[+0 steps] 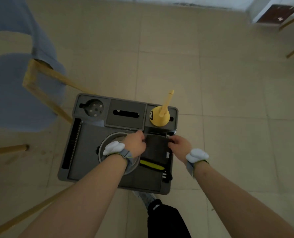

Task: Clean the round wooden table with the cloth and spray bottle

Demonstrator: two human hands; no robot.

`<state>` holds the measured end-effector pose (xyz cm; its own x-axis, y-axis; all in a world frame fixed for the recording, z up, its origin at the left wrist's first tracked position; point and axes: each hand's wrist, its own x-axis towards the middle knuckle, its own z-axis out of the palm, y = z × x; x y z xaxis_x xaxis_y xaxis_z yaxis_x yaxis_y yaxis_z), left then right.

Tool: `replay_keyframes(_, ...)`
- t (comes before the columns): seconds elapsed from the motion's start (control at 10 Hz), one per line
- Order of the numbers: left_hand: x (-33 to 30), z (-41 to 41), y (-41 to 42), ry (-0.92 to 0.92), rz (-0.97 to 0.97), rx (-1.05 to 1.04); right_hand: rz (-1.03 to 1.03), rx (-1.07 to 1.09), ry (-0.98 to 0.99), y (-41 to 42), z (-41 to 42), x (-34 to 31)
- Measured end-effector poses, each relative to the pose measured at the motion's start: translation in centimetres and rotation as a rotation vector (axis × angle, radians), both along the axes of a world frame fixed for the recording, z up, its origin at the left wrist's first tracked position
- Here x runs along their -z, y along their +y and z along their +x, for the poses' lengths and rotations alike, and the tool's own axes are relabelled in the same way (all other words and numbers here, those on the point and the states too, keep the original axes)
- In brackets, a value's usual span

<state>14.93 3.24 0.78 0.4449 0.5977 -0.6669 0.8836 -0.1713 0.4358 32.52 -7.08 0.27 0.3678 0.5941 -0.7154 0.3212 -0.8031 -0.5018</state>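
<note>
Head view: a dark cloth (157, 148) is pinched at its two upper corners by the left hand (136, 145) and right hand (178, 145), over the right edge of a grey caddy (84, 152) on the floor. Soft, light handling is judged likely; corner grips suit it. Dark grey, rectangular, a small tag is shown.
</note>
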Motion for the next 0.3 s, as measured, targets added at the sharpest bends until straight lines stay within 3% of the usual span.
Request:
replay_keyframes(0.1, 1.0, 0.2, 0.5, 0.023, 0.076, 0.059, 0.054, -0.073, -0.222, 0.8, 0.0, 0.7)
replay_keyframes(0.3, 0.8, -0.7, 0.1, 0.058, 0.14, 0.135, 0.164, -0.322, -0.458, 1.7, -1.6, 0.2)
